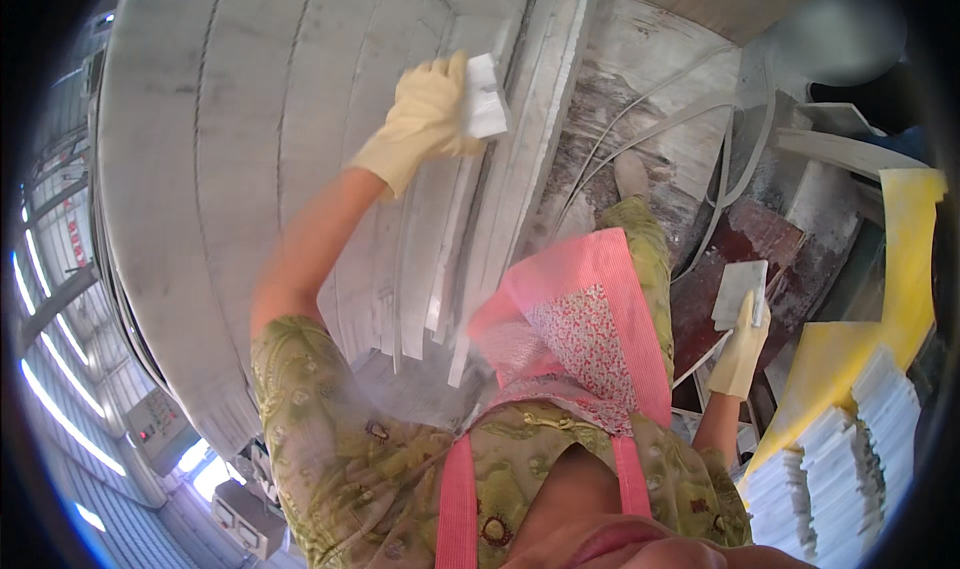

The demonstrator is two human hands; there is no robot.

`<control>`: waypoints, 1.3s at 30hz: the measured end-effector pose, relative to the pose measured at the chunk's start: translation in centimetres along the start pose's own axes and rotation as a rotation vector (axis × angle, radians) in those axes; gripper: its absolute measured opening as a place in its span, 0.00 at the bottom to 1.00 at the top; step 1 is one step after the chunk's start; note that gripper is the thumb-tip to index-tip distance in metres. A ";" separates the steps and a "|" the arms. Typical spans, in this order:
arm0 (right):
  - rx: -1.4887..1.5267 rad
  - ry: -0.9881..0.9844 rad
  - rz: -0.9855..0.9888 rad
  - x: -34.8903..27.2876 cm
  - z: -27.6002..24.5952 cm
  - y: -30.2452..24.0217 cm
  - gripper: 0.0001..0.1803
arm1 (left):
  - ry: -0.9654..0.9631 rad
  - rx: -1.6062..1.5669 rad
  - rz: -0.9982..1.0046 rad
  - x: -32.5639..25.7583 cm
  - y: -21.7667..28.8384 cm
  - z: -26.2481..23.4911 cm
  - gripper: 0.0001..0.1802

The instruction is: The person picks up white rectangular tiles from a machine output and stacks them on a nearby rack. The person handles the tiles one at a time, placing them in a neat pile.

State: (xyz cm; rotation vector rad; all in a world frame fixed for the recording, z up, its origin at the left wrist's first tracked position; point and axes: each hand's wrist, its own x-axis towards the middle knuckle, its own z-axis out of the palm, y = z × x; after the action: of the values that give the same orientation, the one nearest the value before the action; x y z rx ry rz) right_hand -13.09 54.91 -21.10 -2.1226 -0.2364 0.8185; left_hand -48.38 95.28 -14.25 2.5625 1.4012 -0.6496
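My left hand (425, 109), in a cream rubber glove, is closed on a small white stone tile (484, 99). It holds the tile over the right edge of a wide grey belt-like surface (250, 99), beside long pale rails (535, 139). Low on my other side, my right hand (738, 357), gloved alike, grips a second grey-white tile (738, 294) by its lower edge. That tile stands nearly upright, clear of the surface. Part of each hand's fingers is hidden behind its tile.
Stacked white tiles (835, 479) stand at the lower right by a yellow sheet (905, 269). Hoses (740, 184) loop across the stained floor board (650, 79). A reddish-brown panel (745, 234) lies beyond my right hand. A control box (160, 429) is at the far left.
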 end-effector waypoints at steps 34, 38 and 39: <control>0.091 -0.068 0.061 5.7 4.1 -1.7 0.22 | 0.109 0.378 0.396 13.1 -5.2 -0.8 0.58; 0.317 -0.169 0.026 8.3 7.8 -5.7 0.22 | 0.180 0.375 0.295 12.0 -5.7 -0.1 0.60; 0.434 -0.193 -0.002 8.9 9.3 -6.8 0.22 | 0.228 0.390 0.299 11.8 -5.8 0.1 0.60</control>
State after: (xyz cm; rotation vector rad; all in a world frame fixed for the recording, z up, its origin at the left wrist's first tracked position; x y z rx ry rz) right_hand -11.30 68.99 -24.26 -1.6407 -0.1449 0.9766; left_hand -47.67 107.42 -19.11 3.1553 0.9848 -0.6481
